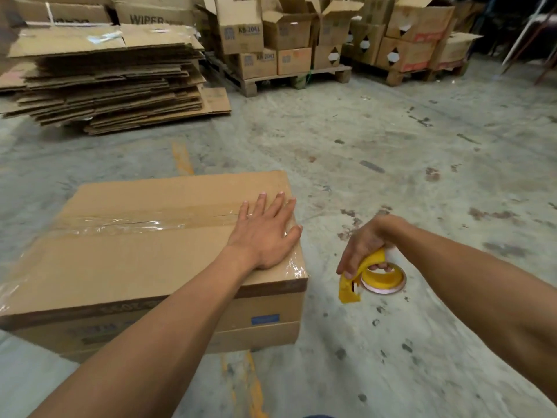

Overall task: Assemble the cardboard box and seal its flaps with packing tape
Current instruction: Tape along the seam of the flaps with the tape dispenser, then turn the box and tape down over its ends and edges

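Observation:
A closed cardboard box stands on the concrete floor in front of me. Clear packing tape runs along its top seam, and more tape shines at the right edge. My left hand lies flat on the box top near the right end, fingers spread over the tape. To the right of the box, my right hand grips a yellow tape dispenser held low above the floor, clear of the box.
A tall stack of flattened cartons lies at the back left. Pallets with open and closed boxes line the back wall. Stained concrete floor spreads between them and me, with yellow paint marks.

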